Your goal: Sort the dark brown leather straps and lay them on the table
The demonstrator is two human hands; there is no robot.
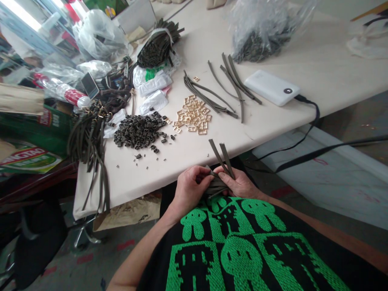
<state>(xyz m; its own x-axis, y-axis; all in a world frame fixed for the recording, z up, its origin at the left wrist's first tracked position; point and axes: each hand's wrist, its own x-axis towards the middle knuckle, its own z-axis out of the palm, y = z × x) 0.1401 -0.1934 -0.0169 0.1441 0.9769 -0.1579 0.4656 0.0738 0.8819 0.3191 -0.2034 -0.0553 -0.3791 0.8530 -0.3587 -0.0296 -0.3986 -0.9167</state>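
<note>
Close to my body, just off the table edge, my right hand (pixel 238 182) grips several dark olive straps (pixel 224 157), two of whose ends stick up past the thumb. My left hand (pixel 195 182) meets it from the left, thumb and fingers pinched on a strap end. Some strap lengths run between the hands, and their lower parts are hidden by the fingers. On the table ahead lies a heap of small gold buckles (pixel 194 115). Left of it is a pile of small dark strap loops (pixel 139 131). More loose straps (pixel 209 97) lie behind the buckles.
A white power bank (pixel 272 87) with a black cable (pixel 315 117) lies near the table's right edge. A tied strap bundle (pixel 157 46) and a plastic bag (pixel 263 32) stand farther back. Straps with fittings (pixel 97 153) hang over the left edge beside a green box (pixel 36 137).
</note>
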